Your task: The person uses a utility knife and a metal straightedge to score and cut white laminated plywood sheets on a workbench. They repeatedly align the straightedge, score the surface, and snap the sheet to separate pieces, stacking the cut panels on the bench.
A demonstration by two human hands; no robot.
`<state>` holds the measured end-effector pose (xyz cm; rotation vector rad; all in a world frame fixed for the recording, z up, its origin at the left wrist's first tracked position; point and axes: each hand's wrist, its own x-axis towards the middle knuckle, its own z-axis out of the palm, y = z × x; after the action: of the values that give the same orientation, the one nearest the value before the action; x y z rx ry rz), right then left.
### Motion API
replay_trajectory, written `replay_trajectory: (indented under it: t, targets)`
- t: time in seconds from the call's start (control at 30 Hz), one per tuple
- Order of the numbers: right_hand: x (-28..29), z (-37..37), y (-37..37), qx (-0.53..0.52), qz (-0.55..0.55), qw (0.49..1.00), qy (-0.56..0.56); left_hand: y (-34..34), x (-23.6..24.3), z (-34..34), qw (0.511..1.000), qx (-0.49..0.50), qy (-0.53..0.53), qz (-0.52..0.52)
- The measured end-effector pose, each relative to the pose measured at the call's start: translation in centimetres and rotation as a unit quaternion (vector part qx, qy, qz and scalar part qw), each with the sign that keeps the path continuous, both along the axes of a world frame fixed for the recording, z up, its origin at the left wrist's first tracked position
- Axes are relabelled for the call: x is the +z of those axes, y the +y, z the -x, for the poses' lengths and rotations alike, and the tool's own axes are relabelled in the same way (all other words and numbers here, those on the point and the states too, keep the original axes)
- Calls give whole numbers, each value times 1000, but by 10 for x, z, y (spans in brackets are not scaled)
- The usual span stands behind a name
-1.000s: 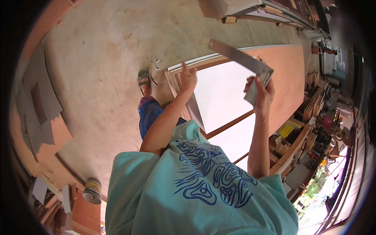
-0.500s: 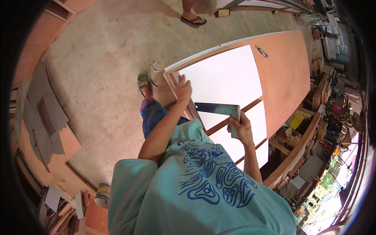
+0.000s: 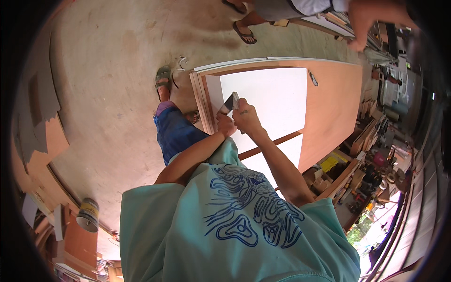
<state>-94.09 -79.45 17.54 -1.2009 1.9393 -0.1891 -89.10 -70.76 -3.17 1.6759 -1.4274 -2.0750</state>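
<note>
Head view: near the centre of the frame, a metal square (image 3: 229, 104) is held over the left part of a plywood unit (image 3: 334, 110), above its white surface (image 3: 275, 91). The right hand (image 3: 246, 117) is closed around the square's grey stock, thumb side toward the top of the frame. Just below and to its left, the left hand (image 3: 226, 126) has its fingers curled by the lower end of the blade; whether it grips the metal, I cannot tell. A utility knife (image 3: 313, 79) lies on the plywood, right of the white surface. At the upper right, a co-worker's arm (image 3: 364, 26) reaches down. A cylindrical can (image 3: 88, 215) stands out at the lower left.
</note>
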Motion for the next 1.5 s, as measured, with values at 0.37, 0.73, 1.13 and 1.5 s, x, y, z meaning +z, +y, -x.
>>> replay_trajectory:
  t: [0.37, 0.73, 1.13, 1.5]
  targets:
    - [36, -26, -70, -93, -108, 988, -63, -62, 76, -30, 986, 142, -6, 83]
    - [-8, 2, -91, 14, -128, 989, -75, -87, 71, -43, 996, 58, 69, -27]
    - [15, -23, -124, -107, -214, 968, -73, -90, 75, -53, 989, 52, 128, -49]
    - [48, -34, -67, -88, -214, 973, -9, -49, 99, -46, 996, -4, 41, -84]
